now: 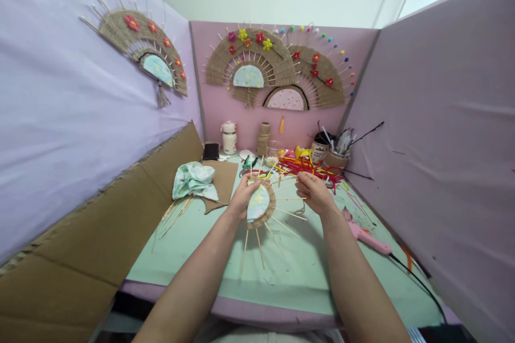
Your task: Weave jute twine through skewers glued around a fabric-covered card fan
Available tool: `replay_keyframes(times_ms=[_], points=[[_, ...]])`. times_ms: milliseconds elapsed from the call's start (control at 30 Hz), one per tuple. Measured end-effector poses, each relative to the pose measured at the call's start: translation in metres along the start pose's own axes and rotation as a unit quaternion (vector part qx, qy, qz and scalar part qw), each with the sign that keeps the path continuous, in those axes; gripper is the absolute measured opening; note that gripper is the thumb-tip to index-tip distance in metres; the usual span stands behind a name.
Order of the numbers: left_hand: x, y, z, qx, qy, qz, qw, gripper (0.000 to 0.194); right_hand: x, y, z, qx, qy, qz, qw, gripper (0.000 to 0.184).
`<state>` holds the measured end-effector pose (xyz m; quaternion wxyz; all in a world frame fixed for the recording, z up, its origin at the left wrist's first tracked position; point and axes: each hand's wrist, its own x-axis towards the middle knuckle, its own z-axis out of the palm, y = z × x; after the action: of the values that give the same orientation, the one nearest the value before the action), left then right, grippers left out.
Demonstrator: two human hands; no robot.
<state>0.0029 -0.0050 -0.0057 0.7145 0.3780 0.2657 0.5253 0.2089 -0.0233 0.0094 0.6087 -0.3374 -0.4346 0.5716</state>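
My left hand (242, 195) grips a small half-round fan (258, 202) by its straight side, thumb on the front. The fan has a pale green flowered cloth centre and a woven brown twine band round its curve. Thin wooden sticks (286, 213) spread out from the band like rays. To the right, my right hand (313, 192) is closed in a pinch at the outer ends of the upper sticks. What sits between its fingertips is too small to make out. A short loop of twine (300, 208) shows just below that hand.
Crumpled flowered cloth (195, 180), cardboard (220, 182) and loose sticks (177, 215) lie left. Behind are a twine spool (264, 138), a white bottle (229, 138) and red pipe cleaners (308, 167). A pink glue gun (372, 238) with a black cord lies right. Finished fans (251, 59) hang on the partitions.
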Motion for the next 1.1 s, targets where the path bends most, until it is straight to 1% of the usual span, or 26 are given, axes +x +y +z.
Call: replay_keyframes(times_ms=[133, 233, 400, 500, 567, 633, 700, 733, 800, 833, 933, 1000, 1033, 1100], points=[[0.002, 0.001, 0.0, 0.004, 0.051, 0.018, 0.999, 0.049, 0.001, 0.001, 0.004, -0.02, 0.028, -0.049, 0.998, 0.026], [0.002, 0.002, 0.001, -0.003, 0.071, 0.038, 0.997, 0.046, 0.001, -0.001, 0.005, -0.017, 0.049, -0.07, 0.996, 0.024], [0.001, 0.003, 0.001, -0.021, 0.098, 0.059, 0.993, 0.042, 0.003, 0.004, 0.008, -0.023, 0.058, -0.05, 0.997, 0.025], [0.002, 0.004, 0.001, -0.036, 0.106, 0.072, 0.991, 0.041, 0.002, 0.015, 0.015, -0.085, 0.063, -0.027, 0.994, 0.025], [0.003, 0.004, 0.001, -0.048, 0.108, 0.086, 0.989, 0.04, -0.002, 0.023, 0.023, -0.162, 0.022, 0.009, 0.987, 0.025], [0.004, 0.003, 0.001, -0.067, 0.109, 0.1, 0.987, 0.04, -0.006, 0.028, 0.03, -0.226, -0.048, 0.047, 0.972, 0.025], [0.006, 0.001, -0.001, -0.089, 0.111, 0.109, 0.984, 0.039, -0.009, 0.03, 0.035, -0.25, -0.095, 0.053, 0.962, 0.025], [0.007, 0.0, -0.002, -0.098, 0.113, 0.109, 0.983, 0.038, -0.01, 0.03, 0.036, -0.251, -0.101, 0.045, 0.962, 0.025], [0.01, -0.001, -0.005, -0.11, 0.119, 0.096, 0.982, 0.035, -0.01, 0.029, 0.036, -0.247, -0.09, 0.026, 0.965, 0.026], [0.011, -0.001, -0.006, -0.117, 0.121, 0.08, 0.983, 0.032, -0.009, 0.029, 0.036, -0.242, -0.081, 0.023, 0.967, 0.027], [0.011, 0.001, -0.007, -0.153, 0.111, -0.01, 0.982, 0.022, -0.006, 0.029, 0.035, -0.219, -0.065, 0.037, 0.973, 0.029], [0.009, 0.004, -0.005, -0.178, 0.092, -0.065, 0.977, 0.022, -0.004, 0.03, 0.035, -0.206, -0.06, 0.05, 0.975, 0.028], [0.007, 0.005, -0.004, -0.186, 0.082, -0.081, 0.976, 0.023, -0.004, 0.031, 0.035, -0.199, -0.055, 0.053, 0.977, 0.027], [0.004, 0.007, -0.001, -0.194, 0.073, -0.091, 0.974, 0.026, -0.003, 0.032, 0.035, -0.18, -0.043, 0.055, 0.981, 0.027]])
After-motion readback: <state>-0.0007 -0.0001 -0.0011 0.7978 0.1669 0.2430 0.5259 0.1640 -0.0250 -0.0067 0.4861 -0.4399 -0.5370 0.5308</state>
